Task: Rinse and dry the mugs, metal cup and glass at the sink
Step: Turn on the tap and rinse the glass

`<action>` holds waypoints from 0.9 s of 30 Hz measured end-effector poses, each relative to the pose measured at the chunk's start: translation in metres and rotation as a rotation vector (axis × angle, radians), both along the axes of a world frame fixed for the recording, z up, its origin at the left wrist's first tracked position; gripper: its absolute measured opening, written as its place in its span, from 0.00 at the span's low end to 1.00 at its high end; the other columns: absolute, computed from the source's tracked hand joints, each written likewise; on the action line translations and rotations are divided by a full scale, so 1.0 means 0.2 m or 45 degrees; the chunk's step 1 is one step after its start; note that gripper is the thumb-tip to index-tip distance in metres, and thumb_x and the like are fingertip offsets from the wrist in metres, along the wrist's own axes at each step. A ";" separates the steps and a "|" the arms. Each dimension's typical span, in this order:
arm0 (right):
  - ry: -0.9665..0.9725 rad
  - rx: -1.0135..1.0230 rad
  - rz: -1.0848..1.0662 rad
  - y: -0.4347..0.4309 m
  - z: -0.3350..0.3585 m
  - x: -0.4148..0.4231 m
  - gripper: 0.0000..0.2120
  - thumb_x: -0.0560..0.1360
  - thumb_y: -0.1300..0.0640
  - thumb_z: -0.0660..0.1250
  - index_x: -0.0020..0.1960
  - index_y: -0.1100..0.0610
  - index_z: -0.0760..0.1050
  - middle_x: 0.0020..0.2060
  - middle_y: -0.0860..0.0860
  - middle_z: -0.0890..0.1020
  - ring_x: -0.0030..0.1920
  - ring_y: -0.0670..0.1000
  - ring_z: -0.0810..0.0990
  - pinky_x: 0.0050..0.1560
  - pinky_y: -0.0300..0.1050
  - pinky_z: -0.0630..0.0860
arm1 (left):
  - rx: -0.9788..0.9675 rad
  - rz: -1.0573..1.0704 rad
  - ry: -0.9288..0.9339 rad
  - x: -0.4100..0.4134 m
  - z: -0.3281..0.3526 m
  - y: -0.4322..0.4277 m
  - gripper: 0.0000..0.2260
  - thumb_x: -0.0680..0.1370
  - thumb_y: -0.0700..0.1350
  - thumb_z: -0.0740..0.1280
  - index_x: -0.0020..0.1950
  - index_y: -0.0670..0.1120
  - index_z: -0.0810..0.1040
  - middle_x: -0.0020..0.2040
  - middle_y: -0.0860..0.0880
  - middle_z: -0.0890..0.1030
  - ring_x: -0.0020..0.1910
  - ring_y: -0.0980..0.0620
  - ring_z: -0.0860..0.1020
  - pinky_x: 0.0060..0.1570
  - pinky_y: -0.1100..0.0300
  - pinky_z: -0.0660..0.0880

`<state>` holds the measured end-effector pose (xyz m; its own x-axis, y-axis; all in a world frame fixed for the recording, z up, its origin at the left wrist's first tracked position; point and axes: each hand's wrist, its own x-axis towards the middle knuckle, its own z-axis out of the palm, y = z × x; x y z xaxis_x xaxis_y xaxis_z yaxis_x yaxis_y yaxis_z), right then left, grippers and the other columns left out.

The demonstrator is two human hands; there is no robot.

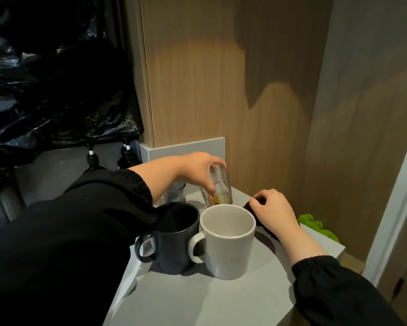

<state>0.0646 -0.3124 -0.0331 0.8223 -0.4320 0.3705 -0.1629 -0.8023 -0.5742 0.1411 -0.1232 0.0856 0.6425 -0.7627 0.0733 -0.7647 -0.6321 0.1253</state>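
My left hand (197, 168) grips a clear glass (220, 187) from above, tilted, just behind the white mug (228, 241). The white mug stands upright on the grey counter (197, 300), handle to the left. A dark mug (174, 236) stands touching it on the left, partly hidden by my left sleeve. A metal cup (175, 192) shows behind the dark mug. My right hand (273, 208) rests with curled fingers on a dark cloth (263, 220) to the right of the white mug.
A green cloth (317, 227) lies at the counter's right edge. Wooden panels rise behind the counter. Black plastic bags (56, 90) and two dark pump bottles (127, 154) fill the left side. A white door frame (397, 196) stands at the far right.
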 end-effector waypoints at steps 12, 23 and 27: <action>-0.240 -0.131 0.484 0.50 0.66 -0.14 0.14 0.77 0.55 0.62 0.61 0.53 0.76 0.61 0.49 0.76 0.62 0.49 0.72 0.55 0.37 0.64 | -0.575 0.310 0.065 -0.20 0.29 0.60 0.36 0.67 0.51 0.77 0.72 0.53 0.68 0.59 0.52 0.73 0.57 0.53 0.72 0.57 0.60 0.68; 0.245 -0.168 1.165 1.43 0.47 -0.17 0.42 0.66 0.41 0.75 0.74 0.49 0.59 0.67 0.43 0.70 0.66 0.46 0.71 0.61 0.42 0.70 | -0.751 0.714 0.210 -0.55 0.03 1.44 0.30 0.65 0.46 0.79 0.65 0.54 0.75 0.53 0.55 0.78 0.54 0.55 0.76 0.55 0.61 0.73; 0.341 -0.050 1.320 1.65 0.29 -0.16 0.31 0.63 0.44 0.78 0.63 0.44 0.70 0.52 0.41 0.79 0.53 0.43 0.79 0.51 0.38 0.74 | -0.902 0.787 0.424 -0.64 -0.16 1.67 0.26 0.64 0.43 0.79 0.59 0.55 0.76 0.55 0.49 0.80 0.51 0.54 0.78 0.50 0.61 0.74</action>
